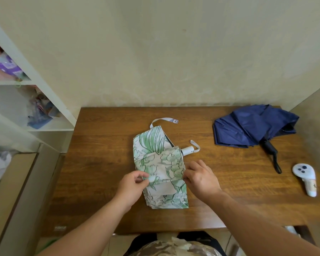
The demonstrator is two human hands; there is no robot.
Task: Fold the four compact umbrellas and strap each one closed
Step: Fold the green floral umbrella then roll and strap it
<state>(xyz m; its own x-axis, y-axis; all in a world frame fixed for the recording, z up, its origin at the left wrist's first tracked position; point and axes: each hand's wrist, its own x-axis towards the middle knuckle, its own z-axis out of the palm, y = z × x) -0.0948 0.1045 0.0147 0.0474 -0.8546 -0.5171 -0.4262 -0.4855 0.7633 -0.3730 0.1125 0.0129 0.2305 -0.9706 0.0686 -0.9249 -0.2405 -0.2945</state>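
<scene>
A white umbrella with a green floral print (160,163) lies collapsed in the middle of the wooden table (100,163), its fabric panels loosely layered. Its white handle (187,150) with a wrist loop points to the right, and its closing strap (166,120) with a snap lies loose at the far end. My left hand (132,183) pinches the left edge of a fabric fold. My right hand (199,175) pinches the right edge of the same fold. A navy blue umbrella (251,124) lies unfolded and rumpled at the back right, black handle (271,150) toward me.
A white controller-like device (305,177) lies near the table's right edge. White shelves (35,100) holding bags and packets stand at the left. A plain wall runs behind the table. My lap shows below the front edge.
</scene>
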